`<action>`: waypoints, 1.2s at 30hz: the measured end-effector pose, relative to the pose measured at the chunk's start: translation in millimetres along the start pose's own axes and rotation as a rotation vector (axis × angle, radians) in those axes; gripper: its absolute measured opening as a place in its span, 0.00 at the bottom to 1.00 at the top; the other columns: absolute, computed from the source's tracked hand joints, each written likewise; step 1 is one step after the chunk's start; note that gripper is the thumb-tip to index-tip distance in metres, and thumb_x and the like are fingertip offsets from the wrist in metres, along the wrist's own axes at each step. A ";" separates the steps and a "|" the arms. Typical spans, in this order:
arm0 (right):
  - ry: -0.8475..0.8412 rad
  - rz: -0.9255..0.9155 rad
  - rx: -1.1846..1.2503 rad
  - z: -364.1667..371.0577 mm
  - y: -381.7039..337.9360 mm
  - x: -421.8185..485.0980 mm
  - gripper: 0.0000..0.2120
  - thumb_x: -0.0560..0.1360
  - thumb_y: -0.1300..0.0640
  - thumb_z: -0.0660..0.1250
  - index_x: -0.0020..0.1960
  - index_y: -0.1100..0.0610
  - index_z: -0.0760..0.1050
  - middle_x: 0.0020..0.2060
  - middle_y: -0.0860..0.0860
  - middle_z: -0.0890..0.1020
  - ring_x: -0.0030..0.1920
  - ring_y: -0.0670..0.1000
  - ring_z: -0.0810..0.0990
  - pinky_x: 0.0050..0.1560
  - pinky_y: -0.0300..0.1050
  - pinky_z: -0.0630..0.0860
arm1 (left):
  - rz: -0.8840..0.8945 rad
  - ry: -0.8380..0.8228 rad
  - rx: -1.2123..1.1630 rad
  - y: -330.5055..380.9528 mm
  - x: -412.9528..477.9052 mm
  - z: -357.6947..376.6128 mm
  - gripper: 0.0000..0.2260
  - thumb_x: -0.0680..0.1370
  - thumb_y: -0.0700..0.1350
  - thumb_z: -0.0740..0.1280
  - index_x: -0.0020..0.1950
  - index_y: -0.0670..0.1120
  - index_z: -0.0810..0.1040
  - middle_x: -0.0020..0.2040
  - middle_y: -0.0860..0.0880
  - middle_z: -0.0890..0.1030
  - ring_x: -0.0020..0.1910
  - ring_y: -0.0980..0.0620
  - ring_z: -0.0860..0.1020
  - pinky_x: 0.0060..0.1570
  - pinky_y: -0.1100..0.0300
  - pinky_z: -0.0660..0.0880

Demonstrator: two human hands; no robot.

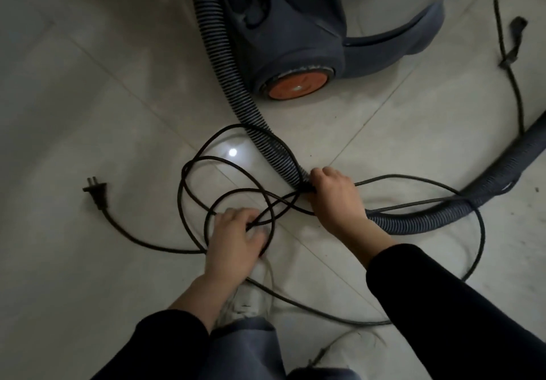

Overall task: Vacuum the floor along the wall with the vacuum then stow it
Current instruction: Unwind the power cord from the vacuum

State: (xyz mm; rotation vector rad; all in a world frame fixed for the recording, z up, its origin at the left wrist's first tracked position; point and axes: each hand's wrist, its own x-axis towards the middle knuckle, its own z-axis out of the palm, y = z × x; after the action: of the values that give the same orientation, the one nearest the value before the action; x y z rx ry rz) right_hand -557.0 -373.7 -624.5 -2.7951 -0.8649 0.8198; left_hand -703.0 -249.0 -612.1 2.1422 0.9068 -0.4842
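The plug (96,192) lies free on the floor (88,84), its cord (289,197) limp and light (likely to spring out of its loops), best held where strands cross. The left hand (236,237) curls round several loops; the right hand (336,193) pinches the cord beside the hose (227,69), near the vacuum (295,34).

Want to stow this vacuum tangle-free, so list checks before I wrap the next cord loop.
1. Black two-pin plug out of any socket, loose on the pale tiled floor: ok.
2. Left hand grips the black power cord loops: ok.
3. Right hand grips the cord beside the grey ribbed hose: ok.
4. Loops lie neat: not ok; they cross, and one lies over the hose.
5. Cord clear of the white shoe: cannot tell; a strand runs close by.
6. Dark blue canister vacuum switched off: cannot tell.
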 end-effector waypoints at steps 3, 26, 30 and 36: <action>-0.077 0.045 0.435 -25.3 -3.3 -4.5 0.07 0.76 0.57 0.68 0.50 0.58 0.83 0.43 0.54 0.80 0.42 0.52 0.78 0.38 0.42 0.67 | 0.023 0.020 -0.078 24.4 6.2 16.6 0.19 0.73 0.48 0.72 0.63 0.48 0.77 0.54 0.52 0.69 0.61 0.51 0.65 0.54 0.68 0.60; 0.096 0.240 1.509 -385.9 -90.9 -130.9 0.08 0.63 0.58 0.71 0.26 0.53 0.76 0.25 0.46 0.66 0.27 0.43 0.60 0.31 0.38 0.52 | -0.954 0.172 -1.484 104.1 -136.1 -189.2 0.13 0.82 0.39 0.56 0.37 0.46 0.66 0.23 0.50 0.64 0.27 0.53 0.62 0.32 0.54 0.76; 0.383 0.182 1.444 -439.8 -90.5 -151.9 0.17 0.63 0.67 0.72 0.27 0.52 0.68 0.25 0.47 0.67 0.27 0.43 0.63 0.32 0.37 0.59 | -0.903 0.219 -1.344 118.3 -155.4 -219.7 0.09 0.81 0.37 0.58 0.43 0.46 0.71 0.28 0.49 0.64 0.27 0.54 0.62 0.38 0.55 0.74; 0.712 0.332 1.521 -462.6 -91.7 -170.4 0.21 0.73 0.49 0.72 0.31 0.58 0.67 0.24 0.51 0.62 0.27 0.51 0.58 0.31 0.46 0.58 | -0.933 0.352 -1.276 118.0 -161.3 -251.9 0.05 0.82 0.39 0.61 0.56 0.46 0.72 0.32 0.47 0.63 0.28 0.52 0.63 0.46 0.49 0.76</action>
State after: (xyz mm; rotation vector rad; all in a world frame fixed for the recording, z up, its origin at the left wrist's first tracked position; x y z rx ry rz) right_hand -477.9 -363.9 -129.5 -1.5456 0.3232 0.1924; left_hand -712.8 -186.1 -296.9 0.5696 1.7607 0.1102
